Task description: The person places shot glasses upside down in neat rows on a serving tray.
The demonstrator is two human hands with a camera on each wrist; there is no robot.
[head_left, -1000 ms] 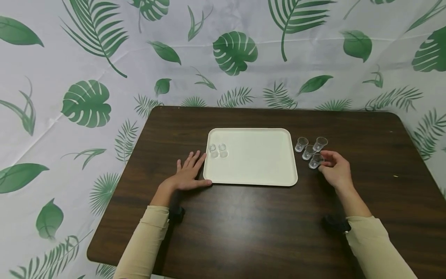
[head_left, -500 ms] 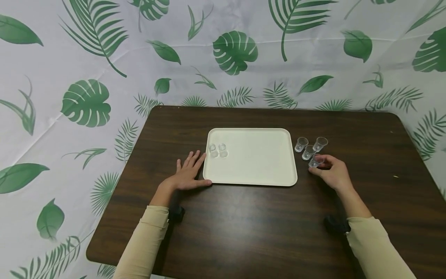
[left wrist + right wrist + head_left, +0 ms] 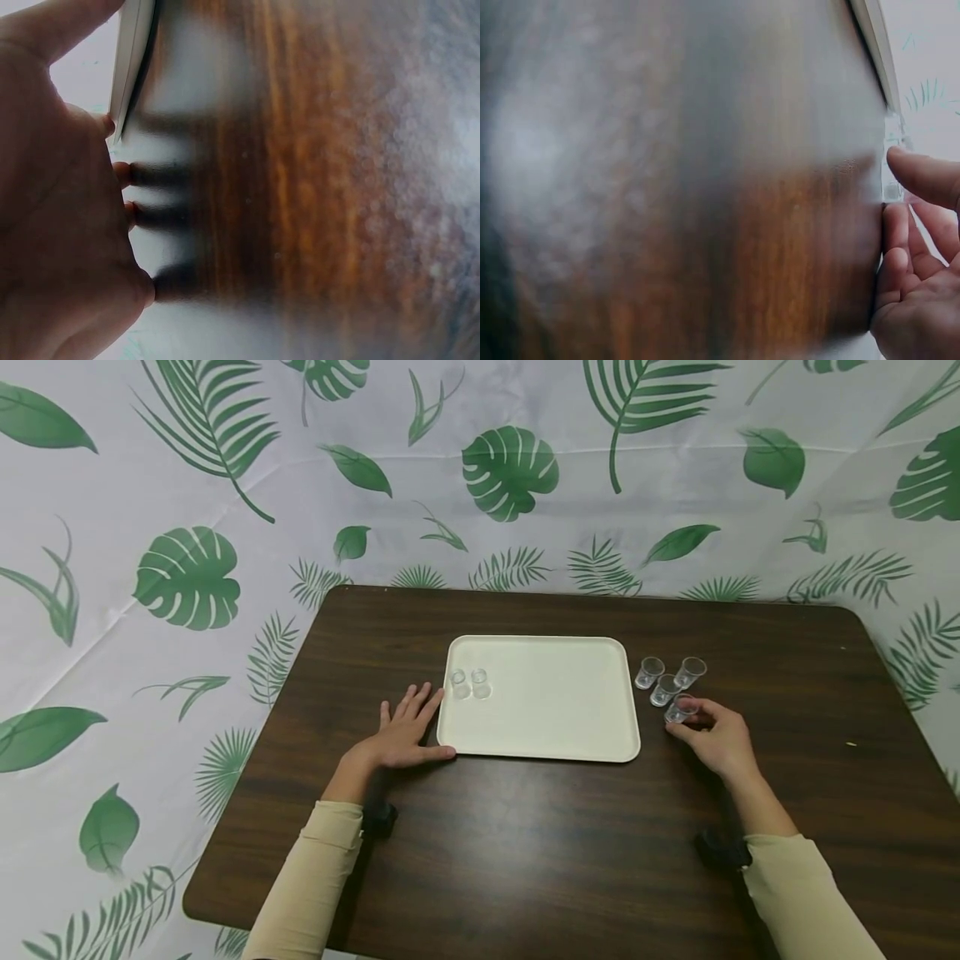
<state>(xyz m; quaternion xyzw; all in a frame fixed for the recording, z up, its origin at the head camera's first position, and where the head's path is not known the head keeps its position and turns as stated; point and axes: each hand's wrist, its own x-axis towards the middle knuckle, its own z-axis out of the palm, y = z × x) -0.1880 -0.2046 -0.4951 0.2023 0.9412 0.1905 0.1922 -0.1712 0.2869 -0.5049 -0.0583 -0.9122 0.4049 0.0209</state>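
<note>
My right hand [image 3: 720, 735] pinches a small clear shot glass [image 3: 681, 710] between thumb and fingers, at the near end of a cluster right of the tray. Three more clear shot glasses [image 3: 664, 690] stand just beyond it. In the right wrist view the thumb [image 3: 922, 176] lies in front of a partly hidden glass [image 3: 892, 169]. My left hand [image 3: 402, 735] lies with fingers spread at the left edge of a cream tray [image 3: 555, 702], thumb along its near left corner. Two upright clear glasses [image 3: 480, 683] stand on the tray's left side.
A dark wood-grain table [image 3: 555, 843] bears everything. Behind it hangs a white cloth [image 3: 420, 485] printed with green leaves, right along the table's far edge. A tiny yellowish speck [image 3: 851, 744] lies on the table at the right.
My right hand has shifted slightly left and down, its thumb coming round the nearest glass, which it now grips. The left hand and the tray have stayed in place.
</note>
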